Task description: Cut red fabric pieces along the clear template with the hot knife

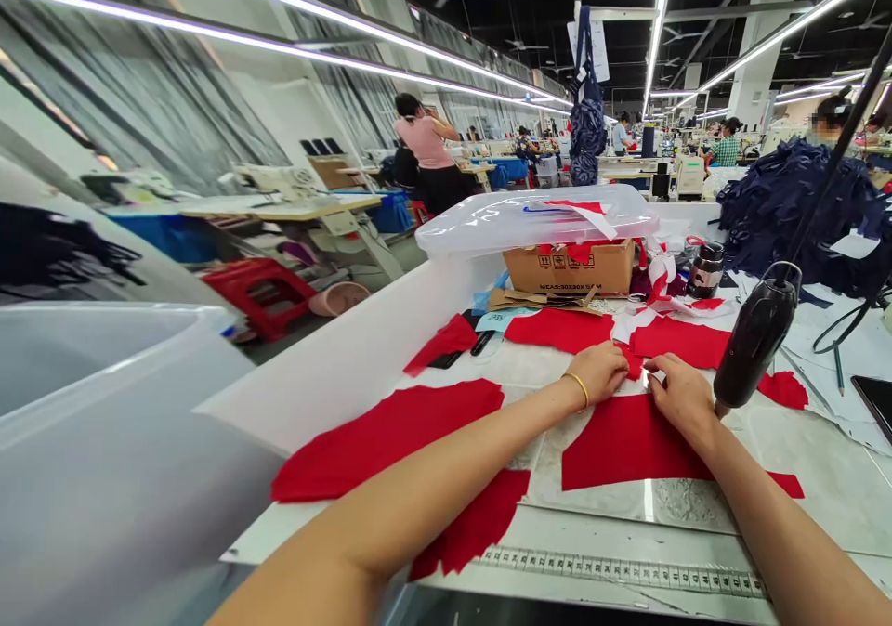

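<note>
Bare forearms [446, 491] stretch out; loosely curled, the right hand [679, 394] rests on a flat red fabric panel [620, 445]; whether the left hand [600, 371] grips the small red cloth scrap [633, 364] beside it, I can't tell.

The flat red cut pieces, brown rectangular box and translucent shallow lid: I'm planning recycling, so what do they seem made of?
Flat red cut pieces: probably matt fabric, fibre unclear; they lie limp with wavy edges.
Brown rectangular box: likely cardboard, dull, with black printed symbols.
Translucent shallow lid: apparently glossy plastic, milky-clear with bright reflections.
</note>
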`<state>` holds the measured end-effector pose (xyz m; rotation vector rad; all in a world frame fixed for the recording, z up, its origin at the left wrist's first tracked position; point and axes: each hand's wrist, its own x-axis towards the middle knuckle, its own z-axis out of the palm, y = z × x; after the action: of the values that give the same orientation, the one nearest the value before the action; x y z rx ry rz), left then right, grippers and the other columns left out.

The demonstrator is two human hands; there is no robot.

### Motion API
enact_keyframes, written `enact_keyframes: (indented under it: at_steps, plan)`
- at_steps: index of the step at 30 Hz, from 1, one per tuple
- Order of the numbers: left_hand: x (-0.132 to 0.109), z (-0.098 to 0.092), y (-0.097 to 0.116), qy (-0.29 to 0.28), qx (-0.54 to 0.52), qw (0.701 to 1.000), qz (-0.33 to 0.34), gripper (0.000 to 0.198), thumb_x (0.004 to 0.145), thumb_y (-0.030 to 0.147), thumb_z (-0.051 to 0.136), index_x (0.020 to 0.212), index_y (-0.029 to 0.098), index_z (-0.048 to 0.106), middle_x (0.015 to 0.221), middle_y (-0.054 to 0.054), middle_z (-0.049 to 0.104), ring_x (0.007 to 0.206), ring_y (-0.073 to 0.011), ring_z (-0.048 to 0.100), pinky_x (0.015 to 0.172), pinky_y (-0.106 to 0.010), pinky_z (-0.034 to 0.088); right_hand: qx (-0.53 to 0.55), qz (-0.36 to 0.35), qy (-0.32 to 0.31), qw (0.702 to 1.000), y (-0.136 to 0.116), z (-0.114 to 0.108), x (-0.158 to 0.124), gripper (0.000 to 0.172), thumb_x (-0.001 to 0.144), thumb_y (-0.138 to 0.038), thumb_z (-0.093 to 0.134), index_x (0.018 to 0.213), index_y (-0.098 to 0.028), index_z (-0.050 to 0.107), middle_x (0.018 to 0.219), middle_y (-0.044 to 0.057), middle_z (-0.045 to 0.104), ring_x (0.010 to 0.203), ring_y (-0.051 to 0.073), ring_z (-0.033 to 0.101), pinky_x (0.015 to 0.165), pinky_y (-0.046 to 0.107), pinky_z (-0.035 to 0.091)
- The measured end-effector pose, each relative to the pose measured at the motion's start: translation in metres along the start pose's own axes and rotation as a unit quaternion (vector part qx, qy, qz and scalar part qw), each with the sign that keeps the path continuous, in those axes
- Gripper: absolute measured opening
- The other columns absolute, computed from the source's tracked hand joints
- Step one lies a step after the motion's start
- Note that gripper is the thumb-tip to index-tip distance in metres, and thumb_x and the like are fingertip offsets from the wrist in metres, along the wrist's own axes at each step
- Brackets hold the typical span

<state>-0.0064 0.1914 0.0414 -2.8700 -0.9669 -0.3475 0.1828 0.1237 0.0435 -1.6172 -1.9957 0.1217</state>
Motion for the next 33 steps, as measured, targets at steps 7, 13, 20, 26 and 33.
enact_keyframes:
  at_steps: [7, 13, 20, 26, 33]
  plan:
    - [-0.006, 0.000, 0.000, 0.013, -0.045, 0.999, -0.008, 0.014, 0.093, 0.013, 0.061, 0.088, 0.018, 0.073, 0.086, -0.005, 0.072, 0.085, -0.0199, 0.062, 0.076, -0.030, 0.051, 0.017, 0.033, -0.037, 0.999, -0.010, 0.001, -0.001, 0.028, 0.091, -0.016, 0.058, 0.112, -0.024, 0.074, 0.109, 0.004, 0.072, 0.075, 0.015, 0.067, 0.068, 0.027, 0.046]
    - [-0.008, -0.004, 0.007, 0.025, -0.040, 0.999, 0.005, 0.010, 0.093, 0.014, 0.063, 0.091, 0.018, 0.072, 0.088, -0.004, 0.072, 0.088, -0.0182, 0.063, 0.079, -0.028, 0.052, 0.024, 0.024, -0.034, 0.999, -0.012, 0.002, -0.002, 0.020, 0.094, -0.020, 0.057, 0.101, -0.023, 0.075, 0.106, 0.004, 0.070, 0.075, 0.015, 0.066, 0.066, 0.027, 0.045]
    - [-0.012, -0.012, -0.005, 0.058, 0.057, 0.997, -0.010, 0.007, 0.088, 0.023, 0.073, 0.085, 0.017, 0.072, 0.092, -0.010, 0.066, 0.097, -0.0272, 0.058, 0.088, -0.042, 0.050, 0.038, -0.004, -0.005, 0.999, -0.009, 0.000, -0.004, 0.021, 0.097, -0.020, 0.051, 0.093, -0.020, 0.072, 0.100, 0.006, 0.068, 0.072, 0.014, 0.063, 0.073, 0.027, 0.049]
    - [-0.027, -0.022, -0.030, 0.091, 0.129, 0.987, -0.039, 0.021, 0.085, 0.004, 0.061, 0.070, 0.018, 0.066, 0.083, -0.010, 0.058, 0.092, -0.0278, 0.054, 0.089, -0.047, 0.048, 0.028, -0.058, -0.031, 0.997, -0.019, -0.016, -0.021, 0.022, 0.095, -0.017, 0.051, 0.080, -0.021, 0.066, 0.091, 0.004, 0.065, 0.070, 0.013, 0.062, 0.063, 0.025, 0.044]
    - [-0.067, -0.042, -0.023, 0.115, 0.161, 0.980, 0.003, 0.025, 0.092, 0.005, 0.054, 0.075, 0.020, 0.063, 0.086, -0.008, 0.059, 0.090, -0.0252, 0.053, 0.086, -0.043, 0.052, -0.026, -0.132, -0.024, 0.991, -0.009, -0.031, -0.077, 0.028, 0.095, -0.011, 0.043, 0.080, -0.019, 0.066, 0.086, 0.004, 0.063, 0.054, 0.008, 0.051, 0.049, 0.023, 0.034]
